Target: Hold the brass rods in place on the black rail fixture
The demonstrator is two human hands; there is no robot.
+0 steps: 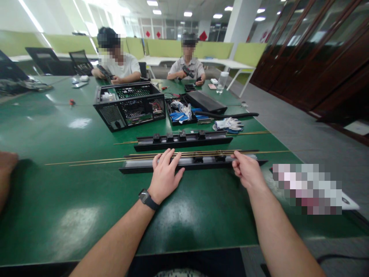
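Note:
A long black channel (138,169) with a pale inner face lies crosswise on the green table in front of me. Several thin brass-coloured rods (95,161) run along it and stick out past both ends. My left hand (166,175) rests over the rods and the channel with its fingers spread. Near the channel's right end, the thumb and forefinger of my right hand (247,169) are pinched on a thin rod. Small black blocks (198,157) sit in the channel between my hands. Just behind lies a second channel (184,145) with several black blocks and rods.
An open computer case (129,105) stands beyond the channels. To its right are a tray with gloves (181,111), a black panel (203,100) and more gloves (228,124). Two people sit across the table (86,215); another person's arm (7,169) shows at left.

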